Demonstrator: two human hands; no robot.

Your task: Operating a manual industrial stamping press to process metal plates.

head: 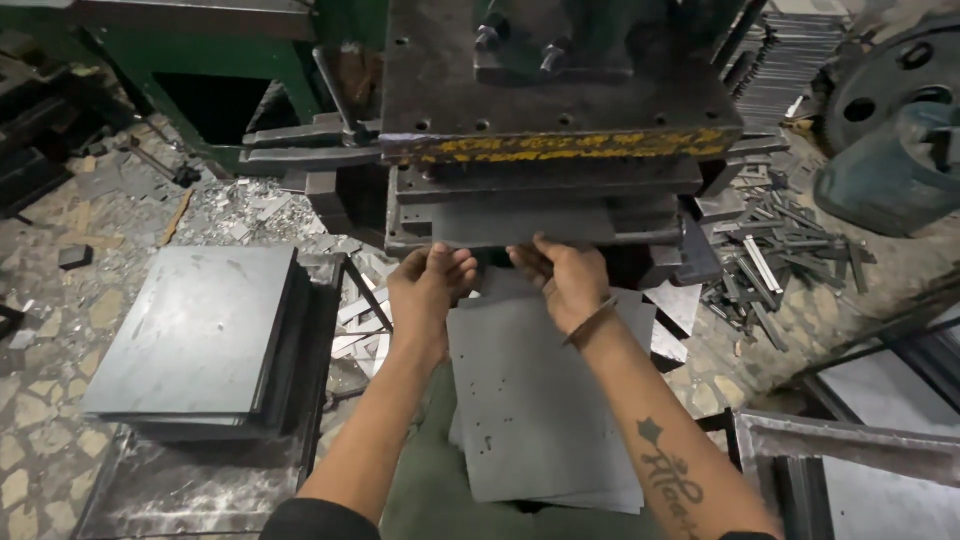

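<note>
A metal sheet (540, 400) lies in the middle. The press (550, 150) is at 12 o'clock, a stack of sheets (195, 335) at 9, scrap strips (770, 265) at 2.

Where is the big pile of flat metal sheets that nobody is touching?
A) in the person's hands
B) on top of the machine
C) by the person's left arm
C: the stack of metal sheets lies on the floor beside the left hand, untouched.
</note>
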